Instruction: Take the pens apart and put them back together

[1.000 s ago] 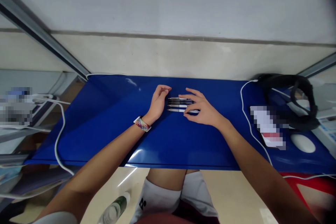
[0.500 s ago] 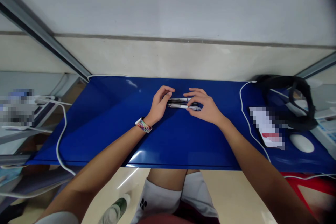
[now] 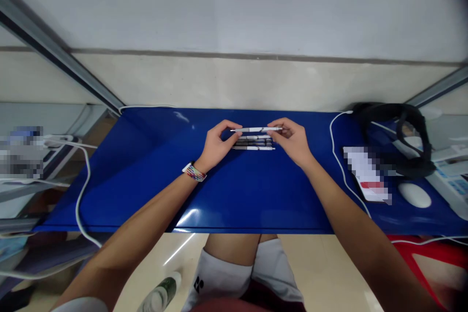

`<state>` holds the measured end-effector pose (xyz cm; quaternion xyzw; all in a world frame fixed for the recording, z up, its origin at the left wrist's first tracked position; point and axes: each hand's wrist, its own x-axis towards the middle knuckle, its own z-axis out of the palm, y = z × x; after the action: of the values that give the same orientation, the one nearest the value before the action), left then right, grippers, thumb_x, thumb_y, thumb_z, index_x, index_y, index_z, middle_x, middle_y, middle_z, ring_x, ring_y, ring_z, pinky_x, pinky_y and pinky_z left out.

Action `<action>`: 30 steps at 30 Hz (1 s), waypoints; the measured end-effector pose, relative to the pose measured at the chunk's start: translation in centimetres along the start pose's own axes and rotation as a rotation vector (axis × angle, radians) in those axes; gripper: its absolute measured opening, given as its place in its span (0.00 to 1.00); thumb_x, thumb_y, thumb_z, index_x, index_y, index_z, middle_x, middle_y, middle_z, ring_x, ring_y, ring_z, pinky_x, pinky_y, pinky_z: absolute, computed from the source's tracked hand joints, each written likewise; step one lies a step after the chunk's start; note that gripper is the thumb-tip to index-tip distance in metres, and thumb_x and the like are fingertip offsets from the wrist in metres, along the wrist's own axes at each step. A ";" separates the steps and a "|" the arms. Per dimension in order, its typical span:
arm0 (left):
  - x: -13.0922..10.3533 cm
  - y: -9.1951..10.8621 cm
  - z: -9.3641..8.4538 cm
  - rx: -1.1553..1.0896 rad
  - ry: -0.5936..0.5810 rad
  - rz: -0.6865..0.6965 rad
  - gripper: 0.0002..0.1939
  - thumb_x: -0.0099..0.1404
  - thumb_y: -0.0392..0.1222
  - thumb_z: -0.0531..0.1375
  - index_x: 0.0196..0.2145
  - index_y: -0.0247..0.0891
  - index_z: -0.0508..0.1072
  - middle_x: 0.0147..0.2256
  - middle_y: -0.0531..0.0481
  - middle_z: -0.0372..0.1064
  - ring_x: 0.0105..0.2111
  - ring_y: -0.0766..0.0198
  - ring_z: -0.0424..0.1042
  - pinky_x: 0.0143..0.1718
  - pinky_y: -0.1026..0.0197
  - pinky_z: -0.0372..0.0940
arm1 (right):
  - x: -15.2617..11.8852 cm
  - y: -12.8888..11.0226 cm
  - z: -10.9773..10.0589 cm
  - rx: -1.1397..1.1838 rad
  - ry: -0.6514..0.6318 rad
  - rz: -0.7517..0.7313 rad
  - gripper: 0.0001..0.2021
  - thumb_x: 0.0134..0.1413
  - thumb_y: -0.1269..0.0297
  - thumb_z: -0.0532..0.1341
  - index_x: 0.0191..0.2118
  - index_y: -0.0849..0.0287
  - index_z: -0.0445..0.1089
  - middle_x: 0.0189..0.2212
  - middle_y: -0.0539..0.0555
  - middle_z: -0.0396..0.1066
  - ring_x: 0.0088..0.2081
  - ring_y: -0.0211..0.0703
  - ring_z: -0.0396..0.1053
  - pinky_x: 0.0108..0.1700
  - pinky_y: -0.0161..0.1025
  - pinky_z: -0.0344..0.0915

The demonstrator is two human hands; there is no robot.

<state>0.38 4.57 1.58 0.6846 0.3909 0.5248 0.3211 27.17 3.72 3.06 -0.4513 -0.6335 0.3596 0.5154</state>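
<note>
At the left, a white cable (image 3: 88, 168) hangs over the edge of the glossy blue table (image 3: 146, 175), well apart from the work; it could probably be snagged only by a stray forearm. The pointed end of a slim white pen with a grey grip (image 3: 256, 129) is pinched between thumb and fingers of the left hand (image 3: 218, 144). Whether the pen is raised off the table cannot be told. With so narrow a pinch, the pen could be twisted or dropped if one end were released early.

Just nearer the body, a close row of slim white and dark pens (image 3: 256, 148) is laid lengthwise on the table. Being thin and probably round, these could be set rolling or fanned apart by a brushing thumb. The held pen's other end is gripped by the right hand (image 3: 292, 140), its fingers curled; by an uneven pull, the alignment might be spoiled. Farther right, a white computer mouse (image 3: 415, 195) is well out of reach of such a slip.
</note>
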 end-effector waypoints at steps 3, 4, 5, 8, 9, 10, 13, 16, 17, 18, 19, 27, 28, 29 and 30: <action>0.2 0.0 -0.2 -0.002 0.031 0.006 0.11 0.71 0.51 0.72 0.45 0.43 0.85 0.47 0.45 0.85 0.49 0.53 0.83 0.58 0.48 0.74 | 0.4 0.4 -0.2 0.129 0.020 0.067 0.17 0.56 0.48 0.77 0.46 0.52 0.83 0.32 0.50 0.80 0.31 0.44 0.76 0.35 0.44 0.76; 0.2 0.1 -0.2 -0.002 0.035 0.004 0.10 0.71 0.51 0.72 0.45 0.43 0.86 0.47 0.45 0.86 0.49 0.52 0.83 0.59 0.47 0.74 | 0.5 0.4 -0.3 0.152 0.024 0.079 0.18 0.55 0.48 0.78 0.46 0.52 0.83 0.31 0.51 0.81 0.31 0.44 0.76 0.35 0.45 0.77; 0.3 0.1 -0.2 -0.004 0.036 -0.003 0.10 0.71 0.51 0.72 0.45 0.43 0.86 0.47 0.45 0.86 0.49 0.52 0.83 0.59 0.46 0.74 | 0.6 0.4 -0.3 0.166 0.027 0.088 0.18 0.54 0.47 0.78 0.46 0.51 0.84 0.31 0.51 0.81 0.31 0.44 0.76 0.35 0.45 0.77; 0.3 0.4 -0.3 -0.028 0.034 -0.040 0.12 0.70 0.52 0.72 0.44 0.43 0.86 0.47 0.44 0.86 0.49 0.51 0.84 0.58 0.45 0.75 | 0.6 0.2 -0.3 0.171 0.033 0.094 0.17 0.54 0.48 0.78 0.45 0.51 0.85 0.29 0.51 0.80 0.29 0.44 0.75 0.32 0.44 0.76; 0.3 0.4 -0.3 -0.039 0.034 -0.049 0.12 0.70 0.53 0.73 0.44 0.43 0.86 0.47 0.44 0.86 0.49 0.51 0.84 0.58 0.45 0.75 | 0.6 0.1 -0.3 0.168 0.036 0.093 0.17 0.54 0.48 0.78 0.44 0.51 0.86 0.28 0.50 0.80 0.28 0.43 0.75 0.32 0.44 0.76; 0.4 0.4 -0.3 -0.048 0.033 -0.055 0.12 0.69 0.53 0.73 0.44 0.43 0.86 0.47 0.44 0.86 0.48 0.51 0.84 0.57 0.45 0.75 | 0.6 0.1 -0.3 0.166 0.038 0.091 0.17 0.54 0.47 0.78 0.44 0.52 0.86 0.28 0.50 0.80 0.28 0.43 0.75 0.31 0.44 0.76; 0.4 0.2 -0.3 -0.064 0.029 -0.074 0.12 0.68 0.52 0.73 0.43 0.43 0.85 0.43 0.45 0.85 0.42 0.55 0.82 0.50 0.50 0.76 | 0.6 0.3 -0.2 0.159 0.038 0.086 0.16 0.55 0.47 0.78 0.43 0.52 0.87 0.28 0.51 0.80 0.27 0.43 0.75 0.30 0.43 0.75; 0.5 0.0 -0.5 -0.084 0.018 -0.101 0.12 0.68 0.52 0.73 0.42 0.42 0.85 0.35 0.48 0.82 0.32 0.61 0.76 0.38 0.57 0.71 | 0.5 0.5 -0.2 0.138 0.029 0.062 0.16 0.54 0.48 0.78 0.43 0.51 0.87 0.30 0.52 0.81 0.28 0.43 0.74 0.30 0.44 0.74; 0.5 0.1 -0.6 -0.093 0.011 -0.112 0.12 0.69 0.53 0.73 0.42 0.42 0.84 0.33 0.49 0.81 0.30 0.62 0.74 0.35 0.58 0.69 | 0.5 0.5 -0.2 0.134 0.027 0.051 0.15 0.54 0.48 0.79 0.43 0.51 0.88 0.31 0.52 0.81 0.28 0.43 0.74 0.30 0.44 0.74; 0.5 0.1 -0.6 -0.102 0.002 -0.122 0.13 0.69 0.54 0.73 0.40 0.42 0.84 0.31 0.50 0.79 0.29 0.63 0.73 0.33 0.59 0.68 | 0.4 0.5 -0.2 0.135 0.027 0.039 0.15 0.54 0.49 0.79 0.42 0.50 0.88 0.32 0.52 0.80 0.28 0.42 0.74 0.31 0.44 0.75; 0.5 0.2 -0.7 -0.109 -0.007 -0.132 0.14 0.70 0.55 0.72 0.38 0.41 0.84 0.29 0.51 0.77 0.28 0.63 0.71 0.32 0.59 0.66 | 0.4 0.5 -0.2 0.141 0.025 0.028 0.14 0.54 0.50 0.79 0.42 0.49 0.88 0.33 0.52 0.80 0.29 0.42 0.75 0.31 0.44 0.75; 0.5 0.9 -1.2 -0.007 -0.015 -0.162 0.37 0.79 0.67 0.58 0.18 0.40 0.72 0.16 0.53 0.59 0.19 0.67 0.58 0.25 0.58 0.54 | 0.2 0.5 -0.1 0.161 -0.037 0.011 0.11 0.56 0.53 0.78 0.43 0.47 0.89 0.34 0.51 0.80 0.32 0.43 0.77 0.35 0.45 0.78; 0.5 0.9 -1.2 -0.002 -0.018 -0.157 0.38 0.80 0.67 0.56 0.18 0.40 0.72 0.16 0.53 0.59 0.19 0.67 0.59 0.26 0.58 0.55 | 0.2 0.5 -0.1 0.168 -0.038 0.018 0.11 0.56 0.52 0.78 0.44 0.47 0.89 0.34 0.51 0.80 0.31 0.43 0.77 0.35 0.45 0.78; 0.6 0.9 -1.2 -0.016 -0.020 -0.147 0.36 0.79 0.67 0.57 0.20 0.40 0.74 0.17 0.53 0.61 0.20 0.66 0.61 0.27 0.59 0.57 | 0.2 0.4 -0.1 0.179 -0.035 0.024 0.12 0.56 0.52 0.78 0.44 0.47 0.89 0.34 0.51 0.81 0.31 0.43 0.77 0.36 0.45 0.78; 0.6 0.9 -1.2 -0.049 -0.018 -0.132 0.32 0.78 0.66 0.59 0.24 0.41 0.77 0.19 0.53 0.65 0.22 0.66 0.64 0.28 0.59 0.60 | 0.2 0.4 -0.1 0.192 -0.029 0.028 0.12 0.55 0.52 0.78 0.44 0.47 0.89 0.34 0.51 0.81 0.31 0.43 0.78 0.36 0.45 0.78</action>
<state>-0.54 4.73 2.94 0.6541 0.4193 0.5057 0.3750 27.32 4.06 2.77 -0.4035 -0.5973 0.4322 0.5419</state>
